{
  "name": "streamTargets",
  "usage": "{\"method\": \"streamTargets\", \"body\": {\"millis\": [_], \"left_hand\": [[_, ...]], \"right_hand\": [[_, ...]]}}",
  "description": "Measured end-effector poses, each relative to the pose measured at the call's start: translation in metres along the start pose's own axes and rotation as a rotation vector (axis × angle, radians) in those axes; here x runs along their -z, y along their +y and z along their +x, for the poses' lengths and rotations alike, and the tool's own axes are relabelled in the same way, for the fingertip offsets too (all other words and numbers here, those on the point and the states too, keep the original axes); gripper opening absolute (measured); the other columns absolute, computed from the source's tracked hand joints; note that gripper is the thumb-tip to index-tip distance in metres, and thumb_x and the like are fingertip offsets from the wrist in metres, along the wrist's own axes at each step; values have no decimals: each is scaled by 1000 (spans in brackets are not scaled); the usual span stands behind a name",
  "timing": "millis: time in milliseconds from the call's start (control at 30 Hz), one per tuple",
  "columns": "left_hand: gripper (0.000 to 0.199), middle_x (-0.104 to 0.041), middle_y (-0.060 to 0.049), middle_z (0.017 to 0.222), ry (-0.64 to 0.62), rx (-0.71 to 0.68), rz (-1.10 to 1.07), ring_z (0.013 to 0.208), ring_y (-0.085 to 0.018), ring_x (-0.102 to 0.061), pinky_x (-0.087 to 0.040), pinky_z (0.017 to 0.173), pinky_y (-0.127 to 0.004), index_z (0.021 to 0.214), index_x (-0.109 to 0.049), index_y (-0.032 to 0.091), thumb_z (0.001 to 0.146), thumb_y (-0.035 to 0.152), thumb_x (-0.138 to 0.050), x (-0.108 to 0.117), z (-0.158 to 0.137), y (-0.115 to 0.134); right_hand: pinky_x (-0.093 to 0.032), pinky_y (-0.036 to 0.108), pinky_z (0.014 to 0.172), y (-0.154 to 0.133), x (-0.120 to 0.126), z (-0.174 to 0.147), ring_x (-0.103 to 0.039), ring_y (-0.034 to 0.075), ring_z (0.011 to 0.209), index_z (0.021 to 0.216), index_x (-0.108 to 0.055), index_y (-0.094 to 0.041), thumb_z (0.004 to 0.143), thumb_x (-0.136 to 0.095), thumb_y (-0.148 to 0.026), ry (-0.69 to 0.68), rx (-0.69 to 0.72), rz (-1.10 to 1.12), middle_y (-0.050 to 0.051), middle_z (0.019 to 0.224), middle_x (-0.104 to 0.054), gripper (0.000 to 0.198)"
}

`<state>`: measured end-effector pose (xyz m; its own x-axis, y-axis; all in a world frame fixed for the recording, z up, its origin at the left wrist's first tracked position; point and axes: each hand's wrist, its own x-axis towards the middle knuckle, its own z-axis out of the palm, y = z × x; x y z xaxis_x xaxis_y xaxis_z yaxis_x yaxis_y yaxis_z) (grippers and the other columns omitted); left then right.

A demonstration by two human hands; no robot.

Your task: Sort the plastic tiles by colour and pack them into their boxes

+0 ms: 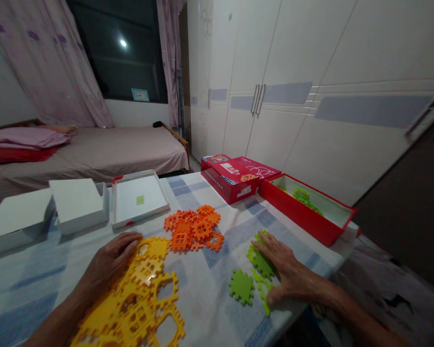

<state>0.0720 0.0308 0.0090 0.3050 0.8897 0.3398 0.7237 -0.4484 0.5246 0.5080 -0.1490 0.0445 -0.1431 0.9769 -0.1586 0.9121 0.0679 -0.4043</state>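
My right hand [287, 265] lies over a few green interlocking tiles [262, 265], fingers stretched out and thumb spread apart, touching them from above. A separate square green tile [241, 287] sits just left of that hand. On the other side, my left hand [114, 258] rests against the edge of a large heap of yellow interlocking tiles [137, 315], fingers loosely bent and nothing gripped. Some yellow tiles are solid, others have window-like cutouts. Between the hands and farther back is a pile of orange interlocking tiles [193, 229].
A red open box [296, 212] at the right holds green tiles. Beside it stands a red printed box [235, 176]. White boxes [79, 205] and a shallow white lid [141, 197] line the left back of the cloth-covered table [210, 308]. Beyond are a bed and a wardrobe.
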Motion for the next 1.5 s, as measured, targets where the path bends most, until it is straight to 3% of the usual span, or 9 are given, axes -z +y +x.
{"method": "streamTargets", "body": {"millis": [167, 400, 600, 867, 1167, 1333, 1500], "left_hand": [[47, -70, -5, 106, -4, 0, -15, 100, -20, -65, -49, 89, -26, 94, -70, 22, 81, 59, -44, -2, 0, -3], [48, -70, -4, 105, 8, -9, -3, 97, -20, -66, -50, 88, -26, 93, -71, 22, 81, 59, -43, -1, 0, -3], [48, -71, -4, 103, 15, -22, 1, 94, -20, -67, -51, 86, -25, 91, -71, 22, 81, 59, -43, -1, 0, -1], [45, -71, -4, 105, 8, -28, 8, 97, -20, -66, -51, 88, -25, 93, -71, 23, 81, 58, -45, -3, 1, -8], [47, -70, -4, 107, -4, -13, 16, 98, -21, -66, -51, 88, -27, 95, -71, 24, 81, 60, -46, -5, 1, -12], [49, -70, -4, 106, 2, -7, 10, 98, -21, -66, -50, 90, -27, 94, -71, 23, 80, 61, -44, -3, 1, -9], [50, -70, -5, 107, -3, 7, 6, 99, -21, -65, -50, 90, -27, 95, -71, 22, 80, 62, -44, -4, 0, -10]], "right_hand": [[-13, 57, 109, 4, 9, 12, -5, 37, 140, 147, -24, -21, 53, -71, -66, 11, -100, -15, 19, 153, -13, 114], [-22, 53, 108, -4, 11, 16, -28, 35, 134, 141, -36, -21, 56, -74, -53, 88, -56, -45, 16, 143, -36, 99], [-25, 50, 106, 0, 12, 21, -30, 33, 131, 139, -39, -21, 58, -72, -44, 130, -23, -6, 15, 140, -38, 90], [-30, 50, 104, 18, 6, 31, -37, 32, 125, 137, -41, -21, 63, -68, -43, 295, -22, 7, 13, 135, -44, 81], [-35, 45, 104, 16, 6, 32, -48, 25, 118, 119, -57, -19, 88, -41, -36, 469, 40, 43, 10, 124, -57, 39], [-36, 42, 104, 19, -1, 38, -51, 23, 115, 122, -53, -17, 89, -35, -29, 586, -83, 31, 11, 121, -57, 39], [-38, 41, 100, 27, -4, 42, -51, 25, 112, 125, -52, -14, 81, -50, -36, 522, -172, 65, 13, 117, -58, 49]]}}
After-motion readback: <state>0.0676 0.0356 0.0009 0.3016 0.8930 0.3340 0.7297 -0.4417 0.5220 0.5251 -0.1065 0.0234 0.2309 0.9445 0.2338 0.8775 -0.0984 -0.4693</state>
